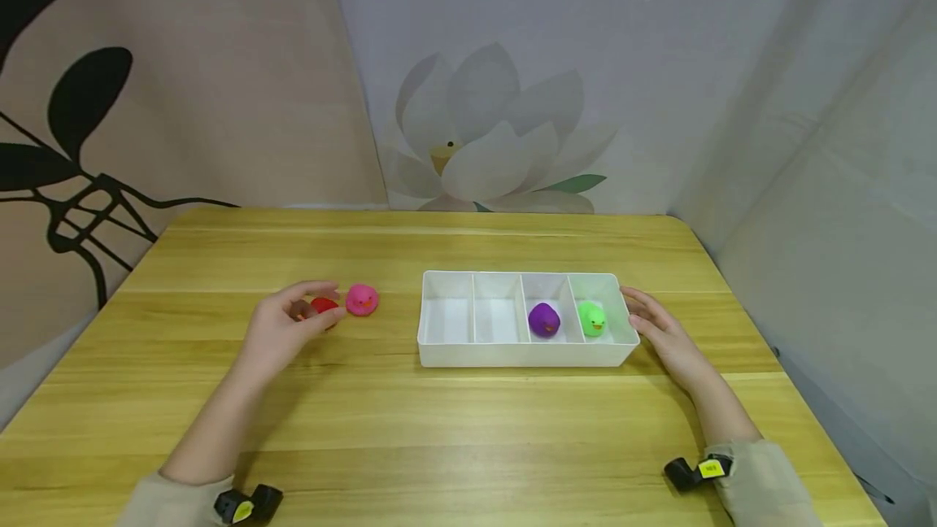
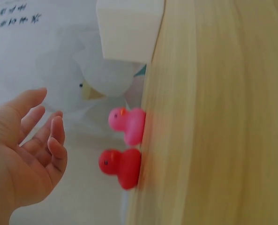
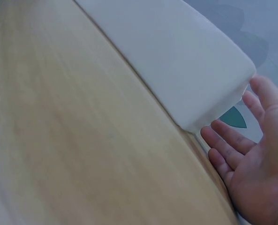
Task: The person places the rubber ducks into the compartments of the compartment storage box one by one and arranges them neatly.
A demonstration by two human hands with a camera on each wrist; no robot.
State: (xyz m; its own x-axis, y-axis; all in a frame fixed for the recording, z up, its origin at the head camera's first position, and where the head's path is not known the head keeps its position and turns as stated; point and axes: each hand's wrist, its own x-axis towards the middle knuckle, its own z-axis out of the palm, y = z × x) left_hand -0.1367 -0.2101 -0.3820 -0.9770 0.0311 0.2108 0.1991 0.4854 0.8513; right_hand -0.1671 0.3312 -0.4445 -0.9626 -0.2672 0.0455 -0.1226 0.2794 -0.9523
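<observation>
My left hand (image 1: 281, 328) hovers over a red rubber duck (image 1: 324, 306), fingers loosely bent and nothing gripped. In the left wrist view the red duck (image 2: 121, 168) stands on the table, apart from the hand (image 2: 31, 150). Right beside it is a pink rubber duck (image 1: 362, 299). My right hand (image 1: 669, 340) has its fingertips at the right end of a white divided box (image 1: 512, 355); the right wrist view shows these fingers (image 3: 230, 140) fairly straight along the box end. Inside, a green duck (image 1: 591, 319) sits in the rightmost compartment and a purple duck (image 1: 544, 320) in the one beside it.
The two left compartments of the box hold nothing. Under everything lies a wooden table (image 1: 468, 446), its far edge meeting a printed curtain (image 1: 498, 120). Small black cameras with yellow labels are worn at both cuffs.
</observation>
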